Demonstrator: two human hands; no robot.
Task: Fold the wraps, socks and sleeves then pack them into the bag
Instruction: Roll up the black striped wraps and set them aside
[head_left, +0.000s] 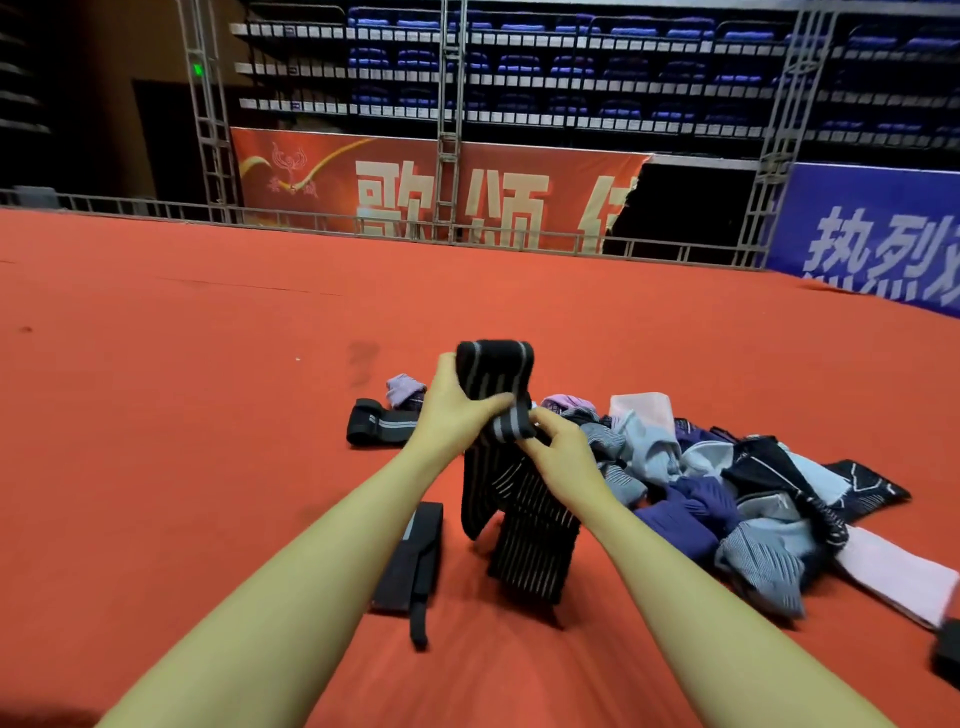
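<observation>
While held up at frame centre, black striped wrap (496, 384) is gripped by left hand (457, 405), lower fold pinched by right hand (558, 447); garment pile (727, 478) spread at right on red floor (208, 364).

folded wrap (382, 425) left of held wrap (498, 415), sock pile (727, 483) right, on carpet (208, 364)

Two bare hands, the left hand (451, 404) and the right hand (560, 451), hold up a long black stretchy wrap with grey stripes (497, 387) over the red carpet floor (208, 389), just beside a messy pile of blue, purple and pink socks (737, 483).
</observation>
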